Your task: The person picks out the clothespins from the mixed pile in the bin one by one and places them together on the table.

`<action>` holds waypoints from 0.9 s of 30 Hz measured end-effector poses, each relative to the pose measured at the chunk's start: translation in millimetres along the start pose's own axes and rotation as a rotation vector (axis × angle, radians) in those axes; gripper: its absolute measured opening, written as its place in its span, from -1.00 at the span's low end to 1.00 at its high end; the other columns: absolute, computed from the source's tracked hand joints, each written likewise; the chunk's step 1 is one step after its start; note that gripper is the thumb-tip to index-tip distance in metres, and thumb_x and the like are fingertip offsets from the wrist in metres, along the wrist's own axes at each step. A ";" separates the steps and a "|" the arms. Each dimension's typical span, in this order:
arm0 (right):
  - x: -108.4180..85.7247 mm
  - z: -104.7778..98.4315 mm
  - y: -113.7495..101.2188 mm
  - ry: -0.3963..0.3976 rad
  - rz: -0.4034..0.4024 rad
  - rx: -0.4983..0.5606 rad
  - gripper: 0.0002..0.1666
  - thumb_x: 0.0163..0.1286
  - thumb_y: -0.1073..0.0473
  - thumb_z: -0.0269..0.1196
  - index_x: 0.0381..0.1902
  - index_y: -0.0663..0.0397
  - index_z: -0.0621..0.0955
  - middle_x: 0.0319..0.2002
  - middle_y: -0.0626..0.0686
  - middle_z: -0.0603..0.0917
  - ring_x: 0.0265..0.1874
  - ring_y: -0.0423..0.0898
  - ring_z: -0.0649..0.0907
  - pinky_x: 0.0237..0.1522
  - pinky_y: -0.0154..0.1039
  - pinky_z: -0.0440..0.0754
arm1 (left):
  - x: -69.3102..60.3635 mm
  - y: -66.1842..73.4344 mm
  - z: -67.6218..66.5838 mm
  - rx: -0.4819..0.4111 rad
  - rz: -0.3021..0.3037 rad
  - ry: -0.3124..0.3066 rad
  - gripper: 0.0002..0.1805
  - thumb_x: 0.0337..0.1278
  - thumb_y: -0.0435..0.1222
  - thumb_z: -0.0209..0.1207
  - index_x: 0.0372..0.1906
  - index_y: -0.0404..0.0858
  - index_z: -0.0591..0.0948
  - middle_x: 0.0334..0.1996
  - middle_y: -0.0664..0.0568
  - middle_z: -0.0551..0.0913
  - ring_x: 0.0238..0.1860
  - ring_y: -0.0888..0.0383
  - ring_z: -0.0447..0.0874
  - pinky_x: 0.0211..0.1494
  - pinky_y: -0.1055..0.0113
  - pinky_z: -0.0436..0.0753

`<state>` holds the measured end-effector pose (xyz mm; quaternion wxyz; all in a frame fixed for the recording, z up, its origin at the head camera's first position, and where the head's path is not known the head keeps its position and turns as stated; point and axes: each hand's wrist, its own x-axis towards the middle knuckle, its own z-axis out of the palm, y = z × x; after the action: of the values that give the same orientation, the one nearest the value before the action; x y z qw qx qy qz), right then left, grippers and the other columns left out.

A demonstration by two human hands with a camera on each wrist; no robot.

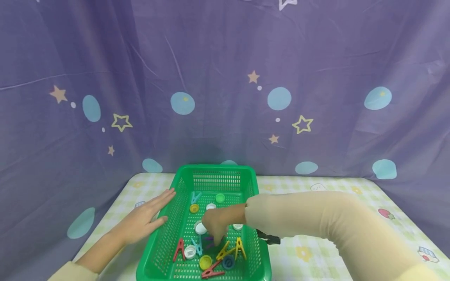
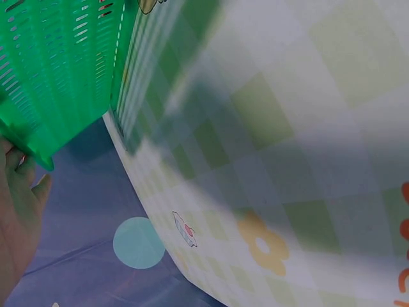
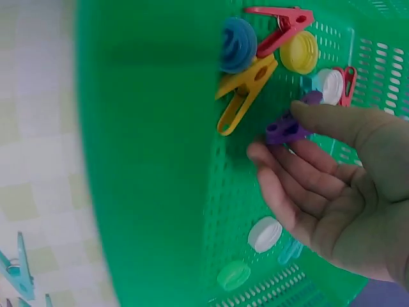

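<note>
A green slotted basket point(image 1: 260, 253) holds several clothespins and bottle caps. Inside it, my right hand point(image 1: 217, 224) pinches a purple clothespin point(image 3: 291, 128) between thumb and fingers, seen best in the right wrist view. Close by lie a yellow clothespin point(image 3: 246, 93), a blue cap point(image 3: 238, 45), a yellow cap point(image 3: 299, 52), a red clothespin point(image 3: 281, 29) and a white cap point(image 3: 330, 86). On the basket's left side, my left hand point(image 1: 142, 218) rests against the rim with its fingers extended. The left wrist view shows those fingers point(image 2: 24, 173) at the green rim.
The table has a checked cloth point(image 1: 327, 253). Beside the basket, a light-blue clothespin point(image 3: 20, 272) lies on the cloth in the right wrist view. A dark object point(image 1: 270, 237), partly hidden by the right sleeve, sits right of the basket. Behind hangs a purple curtain point(image 1: 218, 58).
</note>
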<state>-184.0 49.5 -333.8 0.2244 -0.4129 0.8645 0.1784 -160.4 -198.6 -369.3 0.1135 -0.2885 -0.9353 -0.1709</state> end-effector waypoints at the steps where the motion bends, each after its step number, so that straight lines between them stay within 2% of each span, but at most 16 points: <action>1: -1.0 -0.6 2.1 -0.025 -0.003 -0.001 -0.63 0.18 -0.05 0.38 -0.68 -0.05 0.53 -0.66 -0.15 0.65 -0.57 -0.26 0.69 -0.52 -0.47 0.61 | 0.0 -0.1 -0.2 0.000 0.000 0.000 -0.30 0.30 -0.12 0.09 0.48 -0.18 0.20 0.48 -0.12 0.21 0.43 -0.18 0.26 0.28 -0.23 0.43; 5: -7.0 -3.7 12.6 -0.049 -0.032 0.049 -0.73 0.16 -0.01 0.39 -0.62 -0.03 0.67 -0.57 -0.11 0.76 -0.50 -0.25 0.74 -0.49 -0.50 0.61 | -0.7 -0.4 -0.5 0.001 -0.006 -0.001 -0.31 0.31 -0.12 0.09 0.48 -0.18 0.20 0.48 -0.12 0.21 0.42 -0.18 0.27 0.27 -0.23 0.44; 8: -12.9 -5.5 23.2 -0.036 -0.062 0.149 -0.87 0.13 0.06 0.44 -0.46 -0.04 0.74 -0.51 -0.13 0.77 -0.55 -0.30 0.68 -0.50 -0.55 0.55 | -1.0 -0.5 -0.5 0.006 -0.006 0.003 -0.31 0.31 -0.12 0.09 0.48 -0.18 0.19 0.48 -0.12 0.21 0.42 -0.18 0.27 0.28 -0.22 0.44; 10: -17.0 -6.1 30.5 -0.027 -0.083 0.194 -0.88 0.11 0.08 0.45 -0.39 -0.05 0.76 -0.49 -0.17 0.75 -0.57 -0.37 0.60 -0.48 -0.57 0.52 | -1.0 -0.7 -0.2 0.010 -0.003 0.006 -0.30 0.31 -0.12 0.09 0.48 -0.17 0.19 0.48 -0.12 0.21 0.43 -0.17 0.26 0.29 -0.21 0.44; 19: -35.0 -9.6 54.5 0.072 -0.210 0.603 -0.84 0.11 0.30 0.42 -0.30 0.07 0.75 -0.33 -0.06 0.78 -0.42 -0.43 0.60 -0.28 -0.55 0.58 | -1.6 -0.7 0.3 0.028 0.008 0.019 -0.31 0.31 -0.14 0.09 0.48 -0.18 0.20 0.47 -0.12 0.23 0.41 -0.17 0.28 0.28 -0.18 0.45; 23: -42.4 -10.7 59.6 0.103 -0.173 0.793 -0.83 0.11 0.33 0.40 -0.29 0.07 0.74 -0.36 -0.06 0.76 -0.38 -0.34 0.64 -0.24 -0.46 0.64 | -1.0 -0.1 0.3 0.031 0.010 0.022 -0.31 0.31 -0.13 0.09 0.48 -0.18 0.20 0.47 -0.12 0.23 0.41 -0.17 0.29 0.29 -0.17 0.45; 27: -49.7 -8.6 63.8 0.119 -0.122 1.065 -0.83 0.11 0.41 0.38 -0.31 0.13 0.72 -0.40 0.00 0.71 -0.40 -0.19 0.69 -0.14 -0.21 0.73 | -0.7 0.3 1.2 0.030 0.009 0.023 -0.31 0.30 -0.13 0.09 0.48 -0.18 0.20 0.47 -0.12 0.24 0.41 -0.16 0.29 0.29 -0.16 0.45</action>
<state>-209.0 114.7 -292.1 0.3634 -0.3006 0.8211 -0.3215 -159.8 -198.3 -370.5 0.1292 -0.2891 -0.9350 -0.1595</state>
